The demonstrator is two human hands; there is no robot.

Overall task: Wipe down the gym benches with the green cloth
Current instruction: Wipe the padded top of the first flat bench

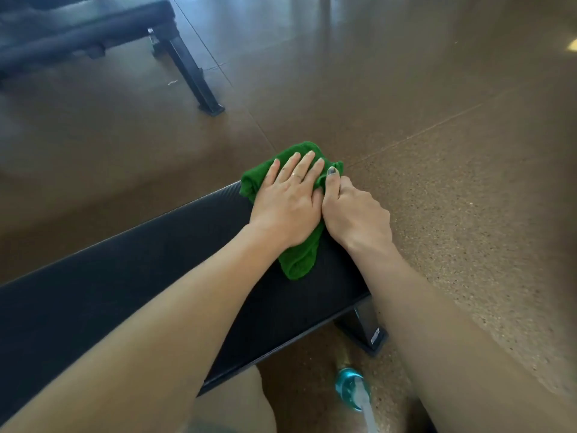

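Both hands are on the cloth (299,260) right at the far corner of the near bench (131,295). The left hand (288,201) lies flat on top of it, fingers straight and spread a bit, palm pressing the cloth down onto the black pad. There's a ring on one finger. The right hand (356,214) sits just beside it, touching the left along the thumb side, and its fingers are curled in, with the thumb pinching a fold of the cloth at the pad's edge. So left is flat and pressing, right is clamped on the fabric.

The cloth is bright green and bunched up, not spread out. Part of it sticks out past the fingertips and hangs over the far end of the bench, and another rolled-up bit trails back toward the camera under the left wrist.

The bench runs diagonally from lower left up to the hands, and one of its black feet (365,332) shows under the near edge on the right. A second bench (93,23) is well apart, up in the top left corner, a bit blurry, with a slanted black leg reaching the floor (437,151). The floor is brown and speckled, with seam lines. Down by the bottom edge there's a teal bottle (351,390), only partly in view.
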